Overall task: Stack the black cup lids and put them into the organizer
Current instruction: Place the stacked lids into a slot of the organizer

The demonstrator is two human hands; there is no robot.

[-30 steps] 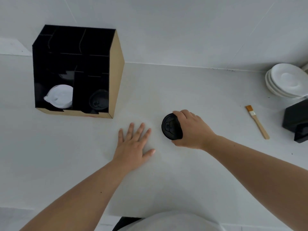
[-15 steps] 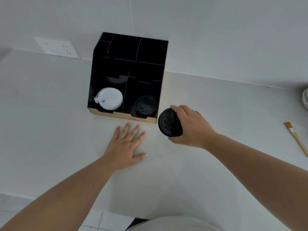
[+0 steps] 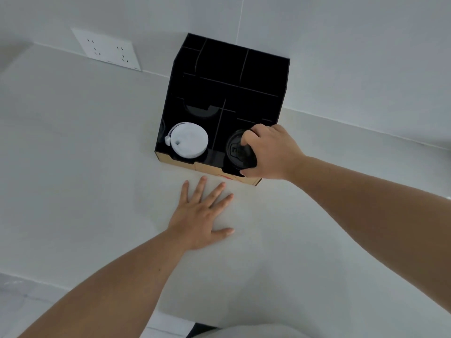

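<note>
Right hand: right hand (image 3: 273,152), centre right of frame, fingers curled around the black cup lids (image 3: 240,152), thumb at the lower rim, fingertips on the top edge.
Black cup lids: tilted, held in the lower right front compartment of the organizer (image 3: 227,98); count in the grip cannot be told; whether they touch the compartment floor cannot be told.
Left hand: left hand (image 3: 203,215), centre of frame, palm down and flat on the counter (image 3: 97,191), fingers spread, holding nothing, just below the organizer's front edge.
Organizer: black, divided into compartments, tan front edge, upper centre of frame, standing on the counter against the wall.
White lids: white lids (image 3: 188,140) in the lower left front compartment, leaning.
Wall: socket plate (image 3: 107,50), upper left.
</note>
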